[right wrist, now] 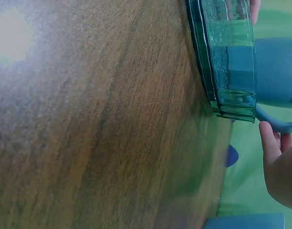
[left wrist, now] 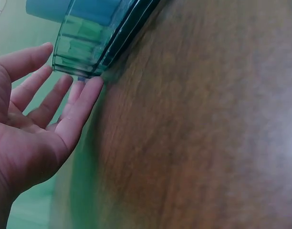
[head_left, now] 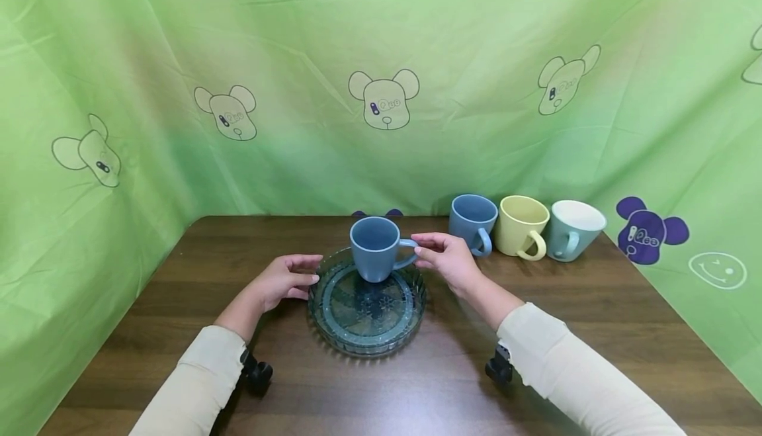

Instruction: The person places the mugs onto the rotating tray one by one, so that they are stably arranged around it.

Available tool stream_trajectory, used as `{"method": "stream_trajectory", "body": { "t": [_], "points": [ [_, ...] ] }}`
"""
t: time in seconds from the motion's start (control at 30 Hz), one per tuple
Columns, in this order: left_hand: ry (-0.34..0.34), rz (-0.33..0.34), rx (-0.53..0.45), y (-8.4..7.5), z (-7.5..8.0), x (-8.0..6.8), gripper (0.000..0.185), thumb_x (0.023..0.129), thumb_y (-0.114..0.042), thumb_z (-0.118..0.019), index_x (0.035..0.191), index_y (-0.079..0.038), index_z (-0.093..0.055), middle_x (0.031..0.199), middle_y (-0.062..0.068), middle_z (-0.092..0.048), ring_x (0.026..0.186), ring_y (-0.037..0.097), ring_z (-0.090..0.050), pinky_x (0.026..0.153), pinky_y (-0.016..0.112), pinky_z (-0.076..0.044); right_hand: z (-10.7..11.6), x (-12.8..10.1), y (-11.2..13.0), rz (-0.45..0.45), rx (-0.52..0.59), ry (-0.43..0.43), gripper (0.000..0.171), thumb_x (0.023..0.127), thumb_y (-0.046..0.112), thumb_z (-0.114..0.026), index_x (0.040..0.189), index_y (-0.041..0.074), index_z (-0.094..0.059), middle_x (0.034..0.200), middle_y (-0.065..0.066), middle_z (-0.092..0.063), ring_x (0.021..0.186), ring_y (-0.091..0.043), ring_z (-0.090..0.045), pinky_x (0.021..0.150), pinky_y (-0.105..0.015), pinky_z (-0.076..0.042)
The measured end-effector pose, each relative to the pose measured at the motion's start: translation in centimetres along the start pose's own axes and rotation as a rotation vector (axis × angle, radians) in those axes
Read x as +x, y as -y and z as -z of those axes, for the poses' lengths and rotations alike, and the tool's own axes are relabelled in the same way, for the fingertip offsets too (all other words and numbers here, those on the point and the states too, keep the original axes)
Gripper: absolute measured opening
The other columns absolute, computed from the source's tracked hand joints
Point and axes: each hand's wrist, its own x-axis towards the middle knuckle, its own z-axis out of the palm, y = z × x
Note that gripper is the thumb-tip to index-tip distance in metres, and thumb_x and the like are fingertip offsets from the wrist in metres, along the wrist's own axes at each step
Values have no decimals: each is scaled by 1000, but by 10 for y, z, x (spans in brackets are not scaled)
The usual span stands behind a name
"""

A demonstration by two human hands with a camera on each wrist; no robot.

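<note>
Right grip (head_left: 448, 259) pinched the blue mug's (head_left: 375, 245) handle, left grip (head_left: 284, 282) spread against the glass tray (head_left: 411, 313); I figured tugging sideways could tip it.

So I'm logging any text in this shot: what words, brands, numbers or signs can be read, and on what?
"Qee", or something close, on the purple bear print of the green cloth backdrop: small, uncertain.
The outlined bear prints carry similar marks, too small to read.
The mugs and glass tray show none.

Head cam above, wrist cams low, close, all sharing glass tray (head_left: 319, 313)
</note>
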Motion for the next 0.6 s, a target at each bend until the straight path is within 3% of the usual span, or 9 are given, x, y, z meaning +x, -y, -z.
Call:
{"method": "stream_trajectory", "body": {
  "t": [0.23, 0.43, 0.6],
  "points": [
    [40, 43, 2, -1, 1, 4, 53, 92, 3, -61, 143, -2, -47, 144, 22, -42, 84, 22, -65, 68, 39, -60, 6, -6, 0, -15, -3, -11, 39, 92, -6, -60, 129, -14, -53, 116, -20, -63, 93, -15, -66, 82, -33, -57],
    [53, 43, -1, 0, 2, 5, 53, 93, 2, -61, 144, -3, -46, 145, 22, -42, 84, 22, -64, 67, 38, -60, 13, -12, 0, -5, -5, -22, 42, 91, -5, -62, 131, -15, -50, 115, -19, -63, 94, -11, -65, 83, -32, -57],
    [36, 49, -7, 3, 1, 2, 53, 93, 2, -60, 144, -4, -46, 145, 22, -42, 82, 22, -63, 66, 37, -60, 17, -17, 1, 21, -12, -44, 44, 88, -5, -66, 129, -15, -52, 107, -10, -66, 94, -12, -64, 84, -37, -56]
  ]
}}
